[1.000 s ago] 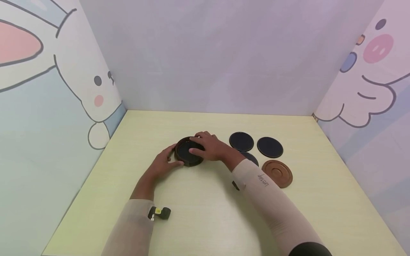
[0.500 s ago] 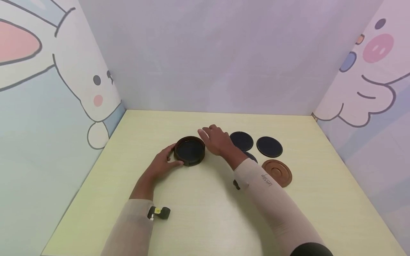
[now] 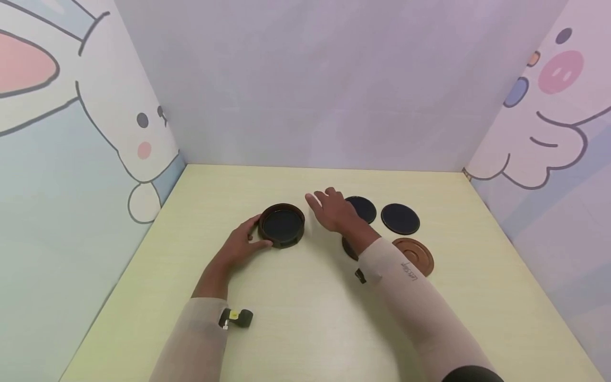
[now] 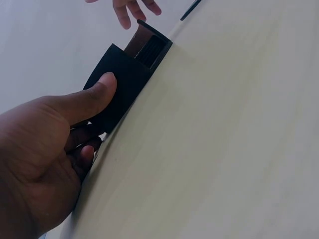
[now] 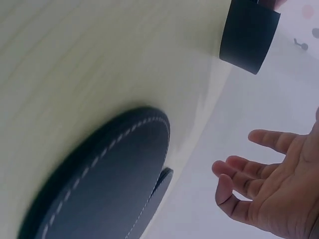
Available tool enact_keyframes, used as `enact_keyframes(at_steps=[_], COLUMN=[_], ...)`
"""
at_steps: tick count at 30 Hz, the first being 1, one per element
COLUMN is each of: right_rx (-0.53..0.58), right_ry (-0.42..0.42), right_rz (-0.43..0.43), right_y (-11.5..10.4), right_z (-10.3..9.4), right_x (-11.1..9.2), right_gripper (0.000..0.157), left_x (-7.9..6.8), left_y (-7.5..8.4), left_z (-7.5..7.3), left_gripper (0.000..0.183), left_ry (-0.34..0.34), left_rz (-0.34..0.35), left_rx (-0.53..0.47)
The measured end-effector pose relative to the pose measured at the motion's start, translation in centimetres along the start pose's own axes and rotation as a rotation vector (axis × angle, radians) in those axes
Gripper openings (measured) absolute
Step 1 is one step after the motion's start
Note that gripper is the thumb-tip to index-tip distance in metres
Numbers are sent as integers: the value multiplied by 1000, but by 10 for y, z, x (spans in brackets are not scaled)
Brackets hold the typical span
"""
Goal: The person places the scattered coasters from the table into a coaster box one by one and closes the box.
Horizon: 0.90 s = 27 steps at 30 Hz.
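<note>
A round dark coaster holder (image 3: 289, 242) stands on the table with a black coaster (image 3: 282, 224) lying inside it. My left hand (image 3: 241, 245) grips the holder's left side, thumb at the front and fingers behind; in the left wrist view the thumb lies flat on its outer wall (image 4: 117, 92). Dark stacked edges (image 4: 151, 49) show through the notch in that wall. To the holder's right, my right hand (image 3: 334, 211) hovers with fingers spread and loosely bent, nothing in them. In the right wrist view that hand (image 5: 279, 186) is beside a black stitched coaster (image 5: 114, 174).
Three black coasters lie at right: one (image 3: 366, 209) partly behind the right hand, one (image 3: 400, 218) farther right, one (image 3: 349, 248) partly under the forearm. A brown disc with raised rings (image 3: 420, 254) is partly hidden by the right sleeve. Printed walls (image 3: 305, 106) enclose the pale table.
My right hand has left the inside of the holder and moved right, towards the loose coasters, with its fingers spreading. The left hand and the holder have stayed in place.
</note>
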State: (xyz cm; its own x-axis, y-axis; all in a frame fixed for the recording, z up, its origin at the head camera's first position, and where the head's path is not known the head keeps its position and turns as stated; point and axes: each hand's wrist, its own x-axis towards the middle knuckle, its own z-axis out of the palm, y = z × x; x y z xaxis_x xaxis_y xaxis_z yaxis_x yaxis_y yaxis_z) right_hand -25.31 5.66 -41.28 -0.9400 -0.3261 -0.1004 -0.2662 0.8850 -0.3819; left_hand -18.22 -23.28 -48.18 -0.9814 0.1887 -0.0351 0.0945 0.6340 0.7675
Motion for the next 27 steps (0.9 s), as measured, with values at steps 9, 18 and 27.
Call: enact_keyframes(at_steps=[9, 18, 27], right_rx=[-51, -106, -149], right_ry=[-81, -98, -112], right_rz=[58, 59, 59], right_y=[14, 23, 30], right_z=[-12, -10, -17], right_x=[-15, -30, -47], right_gripper=[85, 80, 82], left_x=[3, 2, 1], left_y=[-2, -3, -2], left_z=[2, 1, 1], left_gripper=[94, 94, 94], left_ry=[0, 4, -2], left_rz=[1, 0, 0], left_rx=[15, 14, 17])
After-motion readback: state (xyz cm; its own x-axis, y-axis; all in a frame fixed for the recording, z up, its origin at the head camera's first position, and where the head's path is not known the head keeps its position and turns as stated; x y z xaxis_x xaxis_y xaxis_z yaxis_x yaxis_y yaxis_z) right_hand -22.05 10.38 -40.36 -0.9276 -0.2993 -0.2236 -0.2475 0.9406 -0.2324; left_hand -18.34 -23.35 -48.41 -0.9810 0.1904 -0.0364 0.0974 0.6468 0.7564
